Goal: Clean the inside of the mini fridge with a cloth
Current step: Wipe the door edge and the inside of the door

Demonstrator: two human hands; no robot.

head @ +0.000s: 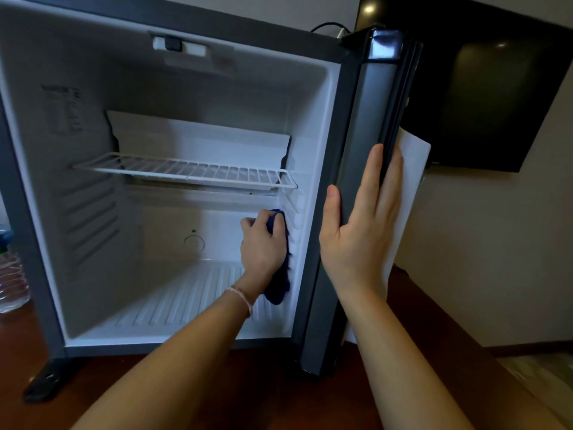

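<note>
The mini fridge [37, 125] stands open on a dark wooden surface, its white inside lit. My left hand [262, 243] reaches into the lower compartment and grips a dark blue cloth [279, 287], pressing it against the ribbed right inner wall. A white wire shelf [186, 173] spans the fridge above that hand. My right hand [361, 231] lies flat with straight fingers on the edge of the open door [366, 125], thumb on the inner side.
A dark TV screen [483, 97] hangs on the wall behind the door. A plastic water bottle [11, 274] stands at the far left beside the fridge. The wooden surface [248, 386] extends in front. A black cable [325, 26] runs behind the fridge top.
</note>
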